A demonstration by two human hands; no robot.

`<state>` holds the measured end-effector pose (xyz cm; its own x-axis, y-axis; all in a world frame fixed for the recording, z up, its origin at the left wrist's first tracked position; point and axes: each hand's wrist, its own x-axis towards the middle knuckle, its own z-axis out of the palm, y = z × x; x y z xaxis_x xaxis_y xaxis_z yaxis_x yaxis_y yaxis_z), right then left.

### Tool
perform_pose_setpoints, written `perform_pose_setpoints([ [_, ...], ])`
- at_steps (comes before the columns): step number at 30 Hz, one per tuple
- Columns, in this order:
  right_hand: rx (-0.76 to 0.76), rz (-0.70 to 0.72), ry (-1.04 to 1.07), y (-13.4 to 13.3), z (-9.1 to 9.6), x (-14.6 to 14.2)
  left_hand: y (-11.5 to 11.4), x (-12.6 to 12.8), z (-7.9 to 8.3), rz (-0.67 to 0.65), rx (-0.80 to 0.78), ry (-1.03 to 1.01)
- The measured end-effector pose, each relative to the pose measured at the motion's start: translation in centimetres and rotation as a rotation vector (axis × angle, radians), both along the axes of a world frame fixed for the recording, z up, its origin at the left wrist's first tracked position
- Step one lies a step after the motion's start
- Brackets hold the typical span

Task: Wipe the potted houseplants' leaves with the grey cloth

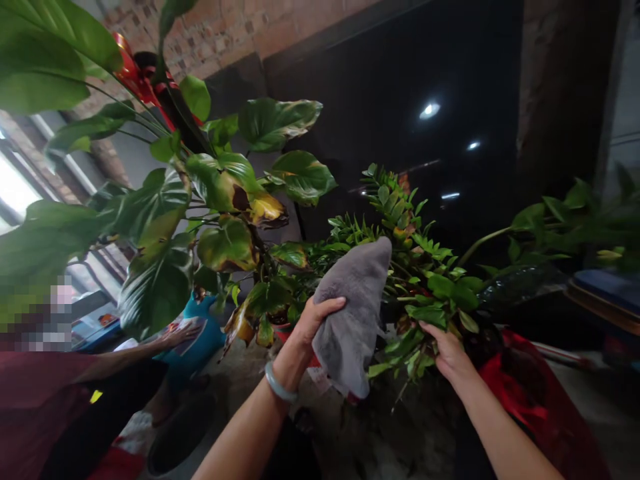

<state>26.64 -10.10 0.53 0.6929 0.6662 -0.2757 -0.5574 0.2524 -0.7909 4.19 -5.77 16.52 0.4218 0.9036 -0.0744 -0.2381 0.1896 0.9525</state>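
Left grip (311, 325) clasped, right grip (450, 355) curled.

1 camera here, worn on the person's head, looking forward and kinda down. From where I'm standing it's pretty close to the left hand (308, 328) and right hand (449, 352), both below mid-frame, with the brick wall (225, 30) farther off up top, slanting a bit.

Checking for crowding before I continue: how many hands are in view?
3: the left hand holding a gray cloth, the right hand at the green leaves, and a co-worker's hand against a teal object at left. Others may be hidden.
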Motion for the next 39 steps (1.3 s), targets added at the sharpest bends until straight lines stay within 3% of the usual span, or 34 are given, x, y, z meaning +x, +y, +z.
perform_pose_setpoints([
  [3,-0.002,-0.006,-0.005,-0.2,0.2,-0.2,-0.6,1.0,-3.2,-0.026,-0.130,0.079],
  [5,-0.012,-0.001,-0.006,-0.4,0.2,-0.2,-1.7,0.6,-6.0,-0.125,-0.213,0.193],
  [7,-0.019,0.007,-0.008,-0.5,0.2,0.0,-2.6,-0.7,-7.4,-0.268,-0.233,0.235],
  [8,-0.021,0.009,-0.010,-0.6,0.1,0.1,-2.9,-1.5,-7.4,-0.333,-0.221,0.220],
  [10,-0.018,0.009,-0.014,-0.6,0.1,0.3,-2.9,-2.5,-5.7,-0.377,-0.180,0.165],
  [13,-0.011,0.008,-0.021,-0.6,0.4,0.1,-1.6,-2.1,-1.9,-0.225,-0.065,0.095],
  [15,-0.019,0.013,-0.028,-0.6,0.6,-0.3,-0.8,-0.7,-0.6,-0.076,0.010,0.037],
  [18,-0.045,0.022,-0.039,-0.5,0.9,-0.8,-0.8,1.5,-2.4,-0.012,-0.046,0.045],
  [21,-0.089,0.040,-0.033,-0.7,1.0,-0.7,-2.3,1.6,-6.0,-0.193,-0.186,0.171],
  [23,-0.108,0.046,-0.021,-0.9,1.0,-0.5,-3.1,0.4,-7.3,-0.311,-0.212,0.196],
  [26,-0.104,0.034,-0.009,-1.2,1.3,-0.2,-2.7,-1.4,-5.8,-0.331,-0.171,0.126],
  [29,-0.089,0.022,-0.011,-1.3,1.7,-0.3,-0.9,-1.1,-2.9,-0.192,-0.059,0.039],
  [31,-0.080,0.023,-0.019,-1.2,1.8,-0.5,0.1,0.2,-2.2,-0.070,-0.028,0.022],
  [34,-0.086,0.031,-0.032,-1.0,1.6,-0.7,-0.1,1.6,-4.2,-0.010,-0.108,0.098],
  [37,-0.117,0.032,-0.038,-0.9,1.2,-0.6,-1.6,0.8,-6.6,-0.185,-0.169,0.195],
  [39,-0.128,0.034,-0.037,-0.9,1.0,-0.6,-2.4,-0.5,-6.4,-0.312,-0.168,0.186],
])
